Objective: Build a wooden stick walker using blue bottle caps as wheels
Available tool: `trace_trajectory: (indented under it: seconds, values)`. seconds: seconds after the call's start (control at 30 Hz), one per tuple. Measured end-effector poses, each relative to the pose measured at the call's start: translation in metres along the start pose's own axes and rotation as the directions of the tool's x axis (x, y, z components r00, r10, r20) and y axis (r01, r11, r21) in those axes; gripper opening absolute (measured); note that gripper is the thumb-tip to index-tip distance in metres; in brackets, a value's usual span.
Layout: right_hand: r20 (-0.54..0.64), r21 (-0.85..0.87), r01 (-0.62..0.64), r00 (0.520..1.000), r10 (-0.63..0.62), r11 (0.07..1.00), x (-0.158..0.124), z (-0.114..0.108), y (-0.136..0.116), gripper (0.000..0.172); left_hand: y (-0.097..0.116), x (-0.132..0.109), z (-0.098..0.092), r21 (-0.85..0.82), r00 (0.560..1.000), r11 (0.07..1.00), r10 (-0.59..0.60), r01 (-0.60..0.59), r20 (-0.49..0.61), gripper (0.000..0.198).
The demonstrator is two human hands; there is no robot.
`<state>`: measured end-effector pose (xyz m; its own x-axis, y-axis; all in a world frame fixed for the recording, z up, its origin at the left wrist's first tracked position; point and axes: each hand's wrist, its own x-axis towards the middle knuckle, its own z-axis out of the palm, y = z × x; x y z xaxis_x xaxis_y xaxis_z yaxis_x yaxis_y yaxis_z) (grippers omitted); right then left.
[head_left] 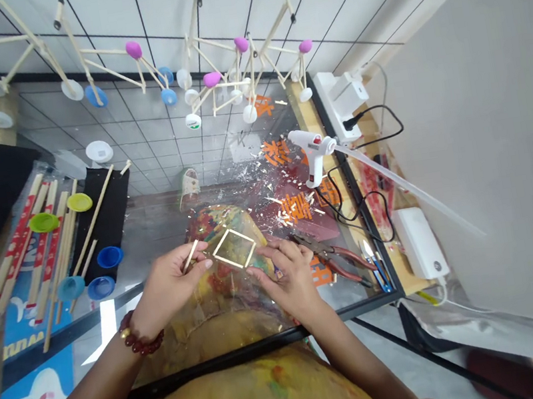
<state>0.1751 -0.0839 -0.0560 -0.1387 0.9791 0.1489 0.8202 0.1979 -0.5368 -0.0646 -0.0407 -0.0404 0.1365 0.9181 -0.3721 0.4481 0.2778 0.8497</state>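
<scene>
Where left hand [170, 279] pinches, stick [190, 257] slants

A pale diamond outline [229, 261] of 4 thin sticks lies just below and left of the frame's centre; 1 short stick [190, 256] slants left of it.

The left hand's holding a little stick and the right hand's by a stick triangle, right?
Not quite: the head view shows a four-sided stick frame by the right hand, not a triangle. The left hand does hold a little stick.
</scene>
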Motion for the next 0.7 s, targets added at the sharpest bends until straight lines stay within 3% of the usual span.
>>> trace_trajectory:
  seconds: [0.23,0.5,0.7]
  values:
    - [0.015,0.022,0.007,1.0,-0.008,1.0,0.0,-0.003,0.0,0.02,-0.003,0.001,0.003,-0.003,0.998,1.0,0.024,-0.024,0.064,0.036]
    - [0.034,0.009,0.002,0.999,-0.002,1.0,0.0,-0.002,0.001,0.021,0.009,0.002,0.006,-0.041,0.987,0.998,0.05,-0.044,0.153,0.037]
    - [0.041,0.001,-0.001,0.999,0.001,1.0,-0.001,-0.001,0.001,0.022,0.008,0.001,0.006,-0.048,0.991,0.999,0.03,-0.023,0.13,0.039]
